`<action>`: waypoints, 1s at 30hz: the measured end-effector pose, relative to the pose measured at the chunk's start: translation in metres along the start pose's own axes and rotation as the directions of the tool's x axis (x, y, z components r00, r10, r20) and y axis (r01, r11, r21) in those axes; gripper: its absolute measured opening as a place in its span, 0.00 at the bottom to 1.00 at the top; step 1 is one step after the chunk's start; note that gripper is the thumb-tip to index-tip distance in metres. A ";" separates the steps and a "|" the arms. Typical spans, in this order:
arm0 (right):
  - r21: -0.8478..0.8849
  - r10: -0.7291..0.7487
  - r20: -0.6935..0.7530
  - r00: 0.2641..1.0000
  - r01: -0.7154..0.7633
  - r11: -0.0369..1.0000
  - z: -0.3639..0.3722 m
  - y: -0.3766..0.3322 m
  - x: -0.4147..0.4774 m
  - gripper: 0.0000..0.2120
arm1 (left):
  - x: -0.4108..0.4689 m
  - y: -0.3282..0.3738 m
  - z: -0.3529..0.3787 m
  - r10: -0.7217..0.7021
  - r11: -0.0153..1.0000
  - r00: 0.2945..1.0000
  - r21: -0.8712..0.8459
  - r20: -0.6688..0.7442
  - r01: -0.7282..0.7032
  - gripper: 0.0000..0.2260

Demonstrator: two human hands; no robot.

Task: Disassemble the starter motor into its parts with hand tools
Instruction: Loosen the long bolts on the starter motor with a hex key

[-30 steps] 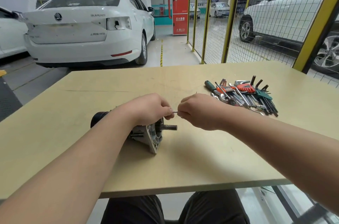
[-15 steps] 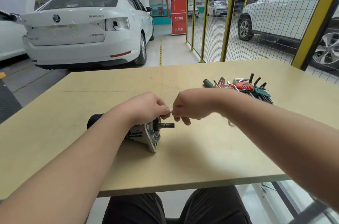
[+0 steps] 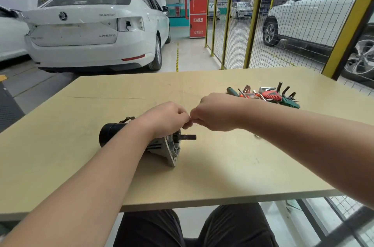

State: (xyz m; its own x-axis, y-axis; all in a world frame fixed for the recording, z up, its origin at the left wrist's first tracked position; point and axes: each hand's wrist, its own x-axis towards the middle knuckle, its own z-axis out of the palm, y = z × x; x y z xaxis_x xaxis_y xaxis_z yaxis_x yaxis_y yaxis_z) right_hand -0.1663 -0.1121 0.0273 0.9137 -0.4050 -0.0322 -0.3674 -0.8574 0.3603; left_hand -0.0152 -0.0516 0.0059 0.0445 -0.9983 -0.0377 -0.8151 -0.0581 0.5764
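Observation:
The starter motor (image 3: 171, 150) lies on its side on the table, black body to the left, grey flange and short shaft (image 3: 189, 137) pointing right. My left hand (image 3: 166, 119) sits over the motor's top with its fingers curled. My right hand (image 3: 214, 113) is just to its right, also curled. The fingertips of both hands meet above the shaft and pinch a thin metal pin, which is almost wholly hidden between them.
A pile of hand tools (image 3: 269, 95), with hex keys, a red holder and a green-handled screwdriver, lies at the far right of the beige table (image 3: 222, 167). A small blurred item (image 3: 257, 136) shows under my right forearm. Parked cars and a yellow mesh fence stand beyond.
My right hand has moved left until its fingertips touch my left hand's. The stretch of thin pin that showed between them is now covered. The motor has not moved.

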 end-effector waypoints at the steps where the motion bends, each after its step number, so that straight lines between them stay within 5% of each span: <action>1: -0.036 -0.009 -0.031 0.999 0.008 0.999 0.003 0.001 -0.001 0.12 | -0.001 0.000 0.000 0.000 1.000 1.000 0.005 0.000 0.000 0.13; 7: -0.216 -0.109 -0.177 0.978 0.070 0.974 0.028 0.002 -0.002 0.12 | 0.002 0.002 -0.001 -0.012 0.999 1.000 0.032 -0.025 0.012 0.14; 9: -0.012 -0.015 -0.317 0.948 0.012 1.000 0.029 0.007 -0.004 0.13 | 0.002 0.001 -0.001 -0.015 0.999 0.999 0.036 -0.045 0.017 0.15; 10: 0.226 0.117 -0.367 0.923 -0.034 0.974 0.029 0.010 -0.006 0.13 | 0.002 0.000 -0.001 -0.021 1.000 0.998 0.018 -0.060 0.022 0.14; 11: 0.532 0.290 -0.357 0.888 -0.062 0.844 0.030 0.013 -0.010 0.14 | 0.001 -0.001 0.000 -0.025 1.000 0.997 -0.005 -0.071 0.024 0.14; 13: 0.955 0.493 -0.119 0.862 -0.037 0.295 0.036 0.015 -0.016 0.12 | 0.002 -0.002 0.000 -0.022 0.999 0.996 -0.027 -0.090 0.019 0.14; 15: 0.992 0.397 0.109 0.911 -0.074 -0.103 0.045 0.006 -0.016 0.16 | 0.002 -0.001 0.001 -0.026 0.999 0.995 -0.027 -0.096 0.024 0.14; 19: 0.877 0.136 0.278 0.951 -0.193 -0.440 0.052 0.008 -0.008 0.28 | 0.001 0.001 0.001 -0.020 1.000 0.996 -0.010 -0.090 0.019 0.14; 21: 0.800 -0.038 0.322 0.946 -0.293 -0.523 0.050 0.020 -0.009 0.33 | 0.001 0.002 0.001 -0.020 1.000 0.997 -0.004 -0.078 0.020 0.14; 23: 0.746 -0.119 0.383 0.916 -0.383 -0.545 0.049 0.024 -0.010 0.26 | 0.001 0.002 0.001 -0.029 1.000 0.997 -0.003 -0.071 0.029 0.13; 25: 0.685 -0.171 0.477 0.862 -0.486 -0.543 0.049 0.023 -0.009 0.21 | 0.001 0.002 0.000 -0.033 0.999 0.997 0.006 -0.066 0.034 0.13; 30: 0.596 -0.175 0.584 0.793 -0.565 -0.570 0.048 0.030 -0.005 0.27 | 0.003 0.005 0.000 -0.051 0.997 0.997 0.058 -0.059 0.055 0.13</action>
State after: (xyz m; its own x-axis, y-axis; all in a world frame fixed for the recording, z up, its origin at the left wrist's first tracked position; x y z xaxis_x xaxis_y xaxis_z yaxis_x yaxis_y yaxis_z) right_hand -0.1902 -0.1508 -0.0065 0.6872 -0.3562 -0.6331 -0.4103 0.5289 -0.7429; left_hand -0.0196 -0.0545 0.0087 0.1203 -0.9926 -0.0186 -0.8437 -0.1121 0.5251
